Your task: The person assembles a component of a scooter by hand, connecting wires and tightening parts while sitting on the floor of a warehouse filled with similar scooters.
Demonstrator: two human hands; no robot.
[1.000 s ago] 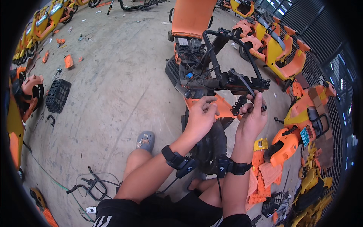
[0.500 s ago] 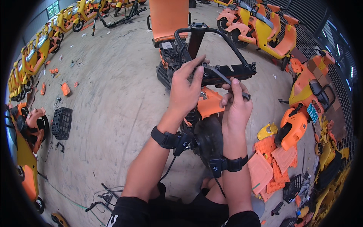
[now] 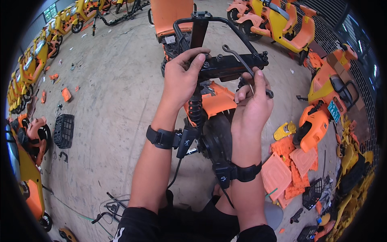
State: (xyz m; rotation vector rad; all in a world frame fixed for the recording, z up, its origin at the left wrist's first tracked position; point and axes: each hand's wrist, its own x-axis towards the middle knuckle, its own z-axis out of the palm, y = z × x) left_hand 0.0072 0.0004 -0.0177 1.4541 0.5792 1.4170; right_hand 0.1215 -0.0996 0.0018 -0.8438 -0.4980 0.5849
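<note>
While the grey concrete floor (image 3: 100, 101) spreads out under everything, the largest thing close to the person is the stripped scooter front end with its orange plastic fender (image 3: 215, 101), black tyre (image 3: 217, 137) and black coil-spring fork (image 3: 196, 107), standing upright just ahead of the knees. Across its top runs a black metal bracket bar (image 3: 231, 64), studded with bolt heads, and from that bar a black bent-tube rack frame (image 3: 201, 20) arches up and away.

The left hand (image 3: 181, 78) is clenched over the left end of the bracket bar, thumb along the top and fingers wrapped round the front. The right hand (image 3: 252, 107) is closed on a slim dark metal wrench (image 3: 246, 68); the wrench slants up from the fingers to the bar, and its upper end seems to sit at a bolt there, though the exact seat is too small to tell. Both wrists carry black strapped bands (image 3: 161, 138) with small black boxes and trailing wires.

To the right lie flat orange ribbed plastic panels (image 3: 282, 169) and a small yellow plastic housing (image 3: 285, 130). Well off to the left sits a black plastic mesh basket (image 3: 64, 130).
</note>
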